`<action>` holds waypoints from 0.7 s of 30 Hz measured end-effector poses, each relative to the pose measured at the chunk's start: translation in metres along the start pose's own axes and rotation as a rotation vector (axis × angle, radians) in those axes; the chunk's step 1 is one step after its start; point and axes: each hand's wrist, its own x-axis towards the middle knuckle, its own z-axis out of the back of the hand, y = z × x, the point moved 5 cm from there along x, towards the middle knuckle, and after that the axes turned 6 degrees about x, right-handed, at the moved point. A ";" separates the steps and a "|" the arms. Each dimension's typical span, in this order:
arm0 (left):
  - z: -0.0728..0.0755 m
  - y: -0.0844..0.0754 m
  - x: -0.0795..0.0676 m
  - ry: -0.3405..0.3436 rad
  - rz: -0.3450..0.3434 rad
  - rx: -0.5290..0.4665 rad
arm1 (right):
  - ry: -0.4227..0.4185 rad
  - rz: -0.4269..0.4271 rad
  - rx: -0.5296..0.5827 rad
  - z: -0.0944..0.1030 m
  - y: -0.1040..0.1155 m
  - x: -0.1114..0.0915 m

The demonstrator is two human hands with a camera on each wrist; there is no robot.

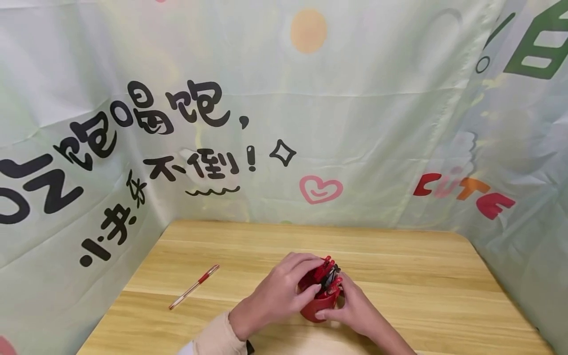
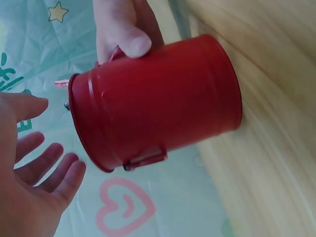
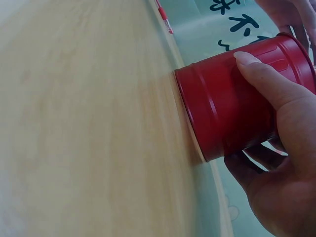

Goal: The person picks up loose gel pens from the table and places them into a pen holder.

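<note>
A small red metal bucket (image 1: 317, 308) with side handles stands on the table, holding red and black pens (image 1: 329, 276) whose ends poke up past the rim. My right hand (image 1: 355, 305) grips the bucket's side; in the right wrist view the thumb of that hand (image 3: 291, 143) lies along the red wall. Over the mouth of the bucket is my left hand (image 1: 284, 286), its fingers spread around the pen ends. The left wrist view shows this left hand (image 2: 44, 168) just off the rim, fingers loosely bent, with nothing seen between them.
A clear pen with a red grip (image 1: 195, 287) lies on the wooden table (image 1: 399, 266), left of the bucket. Printed cloth (image 1: 377, 123) hangs behind and along both sides of the table. A small dark object (image 1: 250, 347) shows by the left wrist.
</note>
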 end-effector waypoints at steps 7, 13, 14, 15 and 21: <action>0.015 0.016 -0.002 -0.045 0.038 0.090 | -0.001 -0.005 0.015 0.000 -0.001 0.001; 0.028 0.032 -0.006 -0.064 0.082 0.151 | 0.001 -0.067 0.051 -0.001 -0.002 0.001; 0.029 0.035 -0.008 -0.062 0.088 0.162 | 0.004 -0.066 0.053 -0.001 -0.002 0.001; 0.031 0.038 -0.009 -0.066 0.085 0.179 | 0.005 -0.068 0.055 -0.001 -0.003 0.001; 0.038 0.058 -0.022 -0.082 0.061 0.307 | 0.008 -0.078 0.050 -0.002 -0.003 0.002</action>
